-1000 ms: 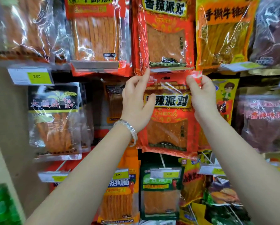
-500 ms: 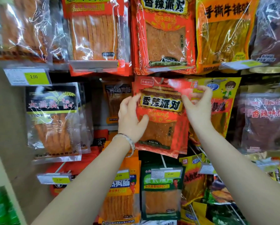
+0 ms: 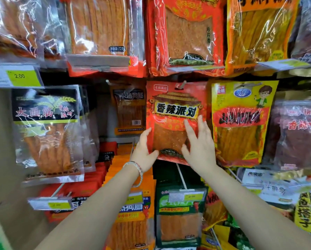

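Your red snack packet [image 3: 176, 112] already hangs on the peg [image 3: 181, 85], just left of the yellow packet [image 3: 241, 123]. Your left hand [image 3: 144, 150] and right hand [image 3: 199, 147] rest on its lower half, fingers straight and wide, gripping nothing. What's likely left is to steady it and let go.

Yellow packet [image 3: 241, 123]; price tag [image 3: 19, 76]

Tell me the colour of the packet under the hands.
Mainly red packet, yellow banner with black characters; head view shows it best.
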`<action>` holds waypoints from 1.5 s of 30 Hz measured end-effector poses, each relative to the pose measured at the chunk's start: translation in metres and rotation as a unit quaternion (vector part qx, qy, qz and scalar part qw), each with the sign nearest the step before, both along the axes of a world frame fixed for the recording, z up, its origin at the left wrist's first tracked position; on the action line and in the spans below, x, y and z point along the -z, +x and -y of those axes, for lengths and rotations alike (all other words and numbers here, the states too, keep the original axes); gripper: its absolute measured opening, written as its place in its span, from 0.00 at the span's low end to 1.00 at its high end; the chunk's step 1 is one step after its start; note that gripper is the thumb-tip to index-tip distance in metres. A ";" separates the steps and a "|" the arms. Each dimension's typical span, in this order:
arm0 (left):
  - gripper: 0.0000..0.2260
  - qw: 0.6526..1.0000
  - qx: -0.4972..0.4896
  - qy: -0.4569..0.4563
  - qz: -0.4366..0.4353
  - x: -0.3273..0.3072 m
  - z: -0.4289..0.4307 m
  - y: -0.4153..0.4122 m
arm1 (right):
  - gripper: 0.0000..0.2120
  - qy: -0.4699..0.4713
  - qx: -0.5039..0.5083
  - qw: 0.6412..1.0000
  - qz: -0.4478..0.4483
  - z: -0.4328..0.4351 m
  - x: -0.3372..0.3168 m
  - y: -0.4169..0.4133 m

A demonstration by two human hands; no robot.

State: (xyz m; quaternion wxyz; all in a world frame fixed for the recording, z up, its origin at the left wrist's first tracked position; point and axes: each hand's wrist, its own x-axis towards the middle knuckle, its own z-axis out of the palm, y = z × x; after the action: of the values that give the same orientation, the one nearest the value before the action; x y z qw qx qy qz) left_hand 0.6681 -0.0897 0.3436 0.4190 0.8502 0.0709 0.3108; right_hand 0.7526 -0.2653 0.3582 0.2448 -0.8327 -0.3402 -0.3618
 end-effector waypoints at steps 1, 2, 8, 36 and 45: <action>0.36 1.000 -0.008 -0.004 -0.001 -0.001 -0.004 0.003 | 0.37 -0.020 0.013 1.000 -0.003 -0.006 -0.002 0.005; 0.36 1.000 -0.017 -0.009 -0.006 -0.003 -0.007 0.007 | 0.37 -0.036 0.025 0.999 -0.006 -0.012 -0.005 0.011; 0.35 0.997 -0.029 -0.029 -0.066 -0.019 -0.022 0.029 | 0.35 -0.095 0.040 0.986 -0.127 -0.051 -0.030 0.044; 0.12 0.871 -0.001 -0.337 -0.356 0.244 0.108 -0.298 | 0.05 0.034 -0.036 0.841 -0.538 0.091 0.271 -0.256; 0.06 0.698 -0.218 -0.400 -0.553 0.380 0.197 -0.535 | 0.14 -0.394 -0.072 0.567 -0.720 0.177 0.400 -0.404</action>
State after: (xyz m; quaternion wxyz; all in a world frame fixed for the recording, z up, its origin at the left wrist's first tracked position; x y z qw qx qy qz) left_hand 0.1328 -0.2871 -0.0365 0.5254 0.5821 0.5907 -0.1902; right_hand 0.3488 -0.4420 -0.0416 0.0819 -0.8045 -0.2183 0.5463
